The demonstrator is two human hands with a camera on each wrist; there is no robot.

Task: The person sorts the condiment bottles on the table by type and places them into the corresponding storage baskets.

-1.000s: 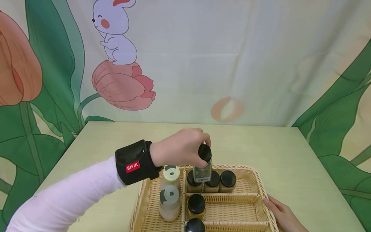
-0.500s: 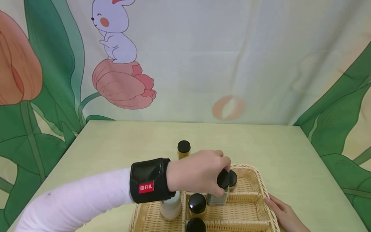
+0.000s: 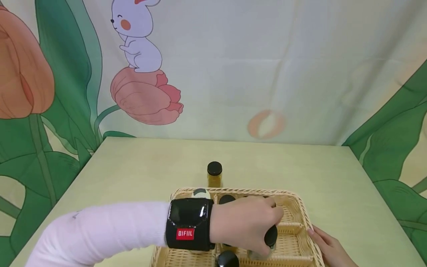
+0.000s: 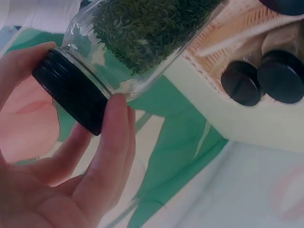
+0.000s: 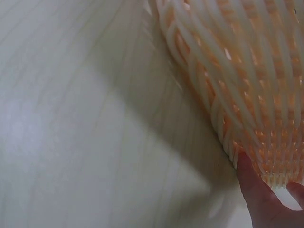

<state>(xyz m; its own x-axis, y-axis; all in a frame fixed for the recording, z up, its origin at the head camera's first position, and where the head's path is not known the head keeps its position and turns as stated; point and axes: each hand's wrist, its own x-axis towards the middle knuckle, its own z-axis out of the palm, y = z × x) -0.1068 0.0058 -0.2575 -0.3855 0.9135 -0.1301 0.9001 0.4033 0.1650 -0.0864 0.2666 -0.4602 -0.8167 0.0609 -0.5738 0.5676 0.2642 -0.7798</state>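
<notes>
By its black lid, my left hand (image 3: 247, 221) grips a glass spice jar (image 4: 147, 35) of dried green herbs. Fingers and thumb circle the lid (image 4: 71, 90) in the left wrist view. In the head view that jar is low over the wicker basket's middle-right compartment, its base mostly hidden behind my hand. My right hand (image 3: 328, 245) holds the right side of the wicker basket (image 3: 301, 207), thumb at the rim. In the right wrist view, a finger (image 5: 249, 173) touches the lower edge of the woven wall.
Other black-lidded jars (image 4: 282, 78) stand in the basket's back compartment, partly hidden by my left arm. Another black-lidded jar (image 3: 228, 259) is in front. Behind the basket stands a yellow jar (image 3: 214, 174) on the pale table (image 3: 160, 163). Woven dividers (image 3: 290, 227) split the basket.
My left hand has carried the herb jar from above the back row forward and down into the middle-right part of the basket. The yellow jar behind has come into view. My right hand stays put.
</notes>
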